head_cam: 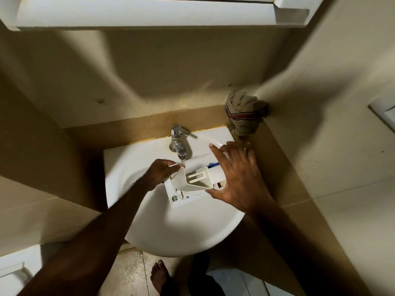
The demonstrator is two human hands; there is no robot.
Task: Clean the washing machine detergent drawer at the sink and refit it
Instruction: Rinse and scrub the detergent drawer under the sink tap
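Observation:
The white detergent drawer (193, 181) lies across the white sink (183, 233), just below the chrome tap (179, 144). Its front panel points toward me and a blue piece shows at its far end. My left hand (159, 173) grips the drawer's left edge right under the spout. My right hand (236, 178) is spread wide over the drawer's right half, fingers apart, thumb touching its near edge. A thin stream of water seems to fall from the spout onto the drawer.
A crumpled beige cloth with a red stripe (245, 115) sits in the back right corner on the tan counter (284, 167). A white cabinet (149, 13) hangs overhead. My bare foot (159, 278) stands on the wet tiled floor.

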